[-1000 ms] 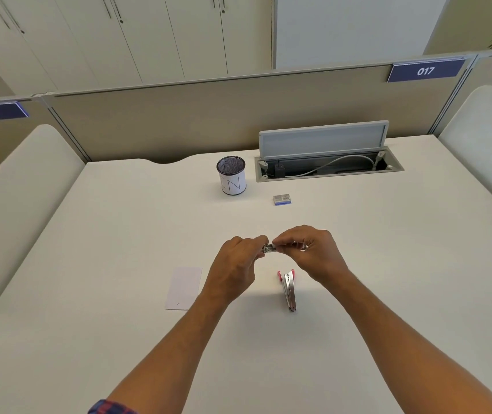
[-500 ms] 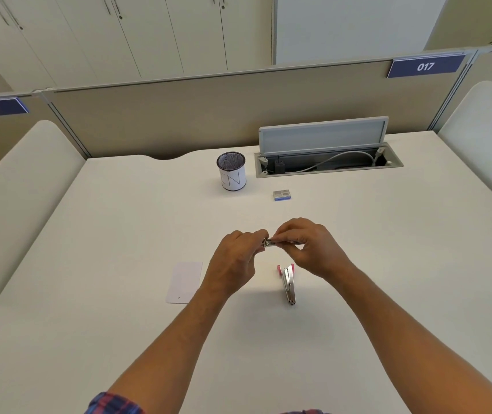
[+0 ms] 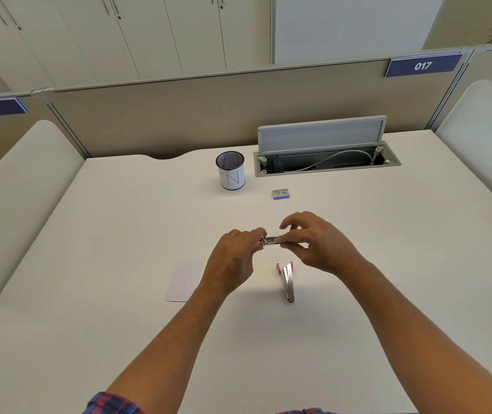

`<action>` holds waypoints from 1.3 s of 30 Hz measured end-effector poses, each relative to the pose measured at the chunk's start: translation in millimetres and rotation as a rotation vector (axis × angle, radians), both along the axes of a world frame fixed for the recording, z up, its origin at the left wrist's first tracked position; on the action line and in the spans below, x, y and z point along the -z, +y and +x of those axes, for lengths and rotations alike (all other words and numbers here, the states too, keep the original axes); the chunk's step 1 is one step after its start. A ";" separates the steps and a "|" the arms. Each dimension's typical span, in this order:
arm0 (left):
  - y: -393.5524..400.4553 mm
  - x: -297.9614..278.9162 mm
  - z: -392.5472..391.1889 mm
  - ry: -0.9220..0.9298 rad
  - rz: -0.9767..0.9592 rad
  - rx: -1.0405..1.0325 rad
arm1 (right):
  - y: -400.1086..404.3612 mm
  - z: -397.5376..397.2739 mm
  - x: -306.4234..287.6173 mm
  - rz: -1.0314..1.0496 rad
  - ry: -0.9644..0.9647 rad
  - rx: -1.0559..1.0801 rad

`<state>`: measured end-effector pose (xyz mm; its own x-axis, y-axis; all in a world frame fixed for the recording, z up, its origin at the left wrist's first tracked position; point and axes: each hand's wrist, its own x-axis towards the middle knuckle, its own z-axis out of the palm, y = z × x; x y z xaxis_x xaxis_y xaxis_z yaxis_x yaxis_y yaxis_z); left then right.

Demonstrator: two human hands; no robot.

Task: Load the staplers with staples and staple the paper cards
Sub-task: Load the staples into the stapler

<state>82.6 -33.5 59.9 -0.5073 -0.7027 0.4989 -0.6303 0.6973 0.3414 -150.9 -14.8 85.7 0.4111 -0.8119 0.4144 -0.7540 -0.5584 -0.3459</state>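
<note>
Left hand [image 3: 232,258]: fingers curled, pinching left end of small metal stapler [image 3: 271,241], held above white desk [image 3: 119,339]. Right hand [image 3: 313,243]: thumb and lower fingers gripping stapler's right end, index finger raised. Pink stapler [image 3: 287,280]: on desk, just below held stapler. Paper card [image 3: 184,280]: flat, left of pink stapler. Staple box [image 3: 280,193]: beyond pink stapler, near mesh pen cup [image 3: 230,170].

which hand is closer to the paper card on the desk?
Left. The left hand hovers just right of the card, pinching a small metal piece. The right hand holds the piece's other end, farther right, beyond the stapler.
</note>
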 end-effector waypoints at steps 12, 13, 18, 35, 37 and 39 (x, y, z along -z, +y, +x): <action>2.9 -3.9 -3.8 0.068 0.025 -0.037 | 8.6 -18.7 4.5 0.224 -0.214 0.209; 2.6 -4.6 -4.5 0.069 0.018 -0.036 | 8.2 -18.4 5.6 0.248 -0.245 0.221; -3.4 3.5 -2.4 -0.004 -0.083 0.029 | 6.6 -17.7 6.2 0.322 -0.331 0.254; -15.7 -7.9 9.2 0.015 0.323 -0.087 | -6.3 -26.5 8.9 0.463 -0.544 0.363; -17.2 -14.8 8.9 0.264 0.529 -0.191 | -5.8 -25.7 7.7 0.519 -0.588 0.379; -15.2 -20.6 4.1 0.509 0.736 -0.235 | -5.2 -19.1 6.1 0.558 -0.625 0.369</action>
